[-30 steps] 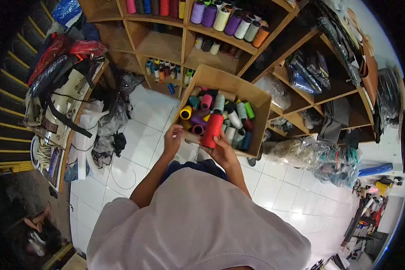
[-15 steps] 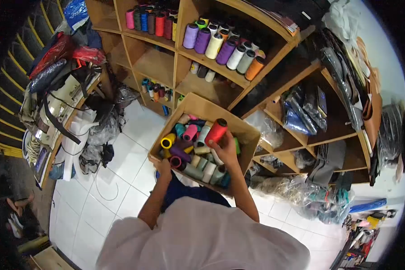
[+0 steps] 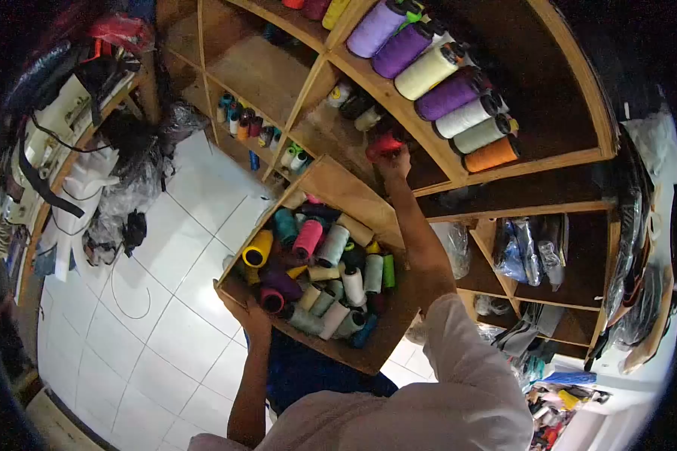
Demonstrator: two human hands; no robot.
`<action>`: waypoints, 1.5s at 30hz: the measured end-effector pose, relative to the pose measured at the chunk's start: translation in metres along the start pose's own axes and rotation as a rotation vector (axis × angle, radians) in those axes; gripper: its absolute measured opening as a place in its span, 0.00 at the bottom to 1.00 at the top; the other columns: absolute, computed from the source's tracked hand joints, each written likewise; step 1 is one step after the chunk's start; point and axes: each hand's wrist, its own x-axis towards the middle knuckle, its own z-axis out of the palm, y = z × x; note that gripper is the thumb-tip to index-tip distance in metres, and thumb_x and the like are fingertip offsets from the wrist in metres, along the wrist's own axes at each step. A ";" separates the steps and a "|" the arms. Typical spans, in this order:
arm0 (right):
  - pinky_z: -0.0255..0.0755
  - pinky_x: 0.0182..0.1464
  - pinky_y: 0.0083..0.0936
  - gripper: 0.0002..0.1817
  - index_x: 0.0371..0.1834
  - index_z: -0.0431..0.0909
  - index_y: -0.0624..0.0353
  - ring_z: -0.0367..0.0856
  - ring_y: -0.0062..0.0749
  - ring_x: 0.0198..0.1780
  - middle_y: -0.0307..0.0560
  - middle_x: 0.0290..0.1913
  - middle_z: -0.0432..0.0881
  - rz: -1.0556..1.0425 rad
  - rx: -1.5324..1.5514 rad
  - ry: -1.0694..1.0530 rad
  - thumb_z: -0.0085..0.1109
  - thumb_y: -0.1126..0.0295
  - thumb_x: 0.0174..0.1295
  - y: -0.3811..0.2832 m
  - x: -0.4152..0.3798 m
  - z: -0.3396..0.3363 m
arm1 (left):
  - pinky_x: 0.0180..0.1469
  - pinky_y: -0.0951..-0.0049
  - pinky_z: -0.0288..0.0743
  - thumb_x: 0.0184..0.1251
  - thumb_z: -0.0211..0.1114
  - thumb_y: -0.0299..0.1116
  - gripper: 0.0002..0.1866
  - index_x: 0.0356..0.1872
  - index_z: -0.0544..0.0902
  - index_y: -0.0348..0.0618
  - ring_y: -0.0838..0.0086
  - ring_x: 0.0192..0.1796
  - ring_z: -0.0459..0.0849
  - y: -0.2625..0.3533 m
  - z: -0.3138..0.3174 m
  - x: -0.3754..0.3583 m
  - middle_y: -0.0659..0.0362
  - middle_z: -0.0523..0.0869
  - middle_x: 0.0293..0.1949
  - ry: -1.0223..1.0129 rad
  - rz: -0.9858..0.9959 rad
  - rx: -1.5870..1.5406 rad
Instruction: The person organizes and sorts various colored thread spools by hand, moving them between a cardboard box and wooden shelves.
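Note:
My right hand [image 3: 393, 163] reaches into a shelf compartment with its fingers round a red thread spool [image 3: 384, 146]. Beside that spool, a few dark and pale spools [image 3: 356, 105] stand in the same compartment. My left hand [image 3: 254, 319] grips the near left corner of a cardboard box [image 3: 346, 184]. Inside the box lie several spools in mixed colours, among them a yellow one [image 3: 258, 248], a pink one [image 3: 308, 239] and a bright green one [image 3: 388, 270].
Purple, cream, white, grey and orange spools [image 3: 451, 94] line the shelf above. Small spools [image 3: 244, 124] sit in a lower left compartment. Plastic-wrapped packets [image 3: 526, 252] fill shelves at the right. A cluttered table [image 3: 75, 161] and plastic bags [image 3: 132, 192] are at the left.
My right hand has moved the red spool from above the box up and forward into the shelf. The view has turned and come closer to the shelves. My left hand still holds the box.

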 end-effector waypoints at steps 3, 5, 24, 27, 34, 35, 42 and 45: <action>0.76 0.54 0.35 0.43 0.60 0.69 0.54 0.81 0.44 0.53 0.48 0.54 0.80 0.316 -0.153 0.093 0.81 0.57 0.37 0.025 0.026 0.025 | 0.71 0.60 0.55 0.71 0.59 0.43 0.39 0.72 0.49 0.34 0.60 0.69 0.63 0.017 0.005 0.004 0.47 0.63 0.66 -0.021 -0.004 -0.078; 0.76 0.52 0.37 0.40 0.62 0.68 0.52 0.80 0.44 0.51 0.47 0.53 0.78 0.181 -0.183 0.187 0.76 0.56 0.46 0.055 0.037 0.040 | 0.72 0.59 0.55 0.70 0.60 0.43 0.41 0.73 0.47 0.34 0.59 0.70 0.61 0.006 0.000 0.004 0.46 0.62 0.66 -0.036 0.031 -0.010; 0.73 0.52 0.33 0.31 0.50 0.76 0.61 0.78 0.38 0.46 0.48 0.45 0.80 -0.134 0.011 0.140 0.71 0.49 0.50 0.089 0.077 0.070 | 0.73 0.54 0.53 0.65 0.57 0.48 0.46 0.76 0.41 0.39 0.55 0.72 0.57 0.018 -0.002 0.000 0.44 0.56 0.70 -0.057 -0.128 0.027; 0.75 0.54 0.36 0.35 0.46 0.80 0.60 0.82 0.41 0.50 0.51 0.48 0.83 0.260 -0.390 0.055 0.76 0.44 0.42 0.068 0.083 0.069 | 0.73 0.54 0.53 0.64 0.56 0.40 0.45 0.77 0.40 0.42 0.55 0.72 0.58 0.022 -0.002 0.001 0.44 0.55 0.70 -0.075 -0.123 0.020; 0.74 0.54 0.37 0.32 0.45 0.80 0.65 0.82 0.37 0.47 0.47 0.45 0.83 0.038 -0.411 -0.007 0.68 0.43 0.53 0.079 0.087 0.067 | 0.72 0.54 0.56 0.65 0.60 0.49 0.49 0.76 0.39 0.41 0.54 0.72 0.59 0.009 -0.006 -0.002 0.44 0.55 0.70 -0.039 -0.161 0.073; 0.74 0.53 0.37 0.32 0.45 0.80 0.64 0.82 0.37 0.47 0.47 0.45 0.83 0.062 -0.410 0.017 0.68 0.43 0.53 0.094 0.093 0.075 | 0.72 0.54 0.56 0.65 0.60 0.49 0.49 0.76 0.39 0.41 0.54 0.72 0.59 0.009 -0.006 -0.002 0.44 0.55 0.70 -0.037 -0.164 0.075; 0.74 0.52 0.37 0.31 0.45 0.81 0.62 0.81 0.41 0.47 0.50 0.46 0.83 0.126 -0.411 0.064 0.66 0.42 0.55 0.079 0.090 0.073 | 0.72 0.54 0.56 0.67 0.58 0.55 0.50 0.76 0.39 0.41 0.54 0.72 0.58 0.015 -0.002 0.001 0.43 0.55 0.70 -0.053 -0.129 0.073; 0.73 0.51 0.37 0.30 0.44 0.81 0.61 0.81 0.42 0.47 0.51 0.47 0.83 0.146 -0.416 0.077 0.65 0.41 0.56 0.076 0.089 0.074 | 0.72 0.53 0.55 0.67 0.57 0.56 0.49 0.76 0.39 0.41 0.54 0.72 0.57 0.012 -0.004 0.001 0.43 0.54 0.70 -0.062 -0.110 0.073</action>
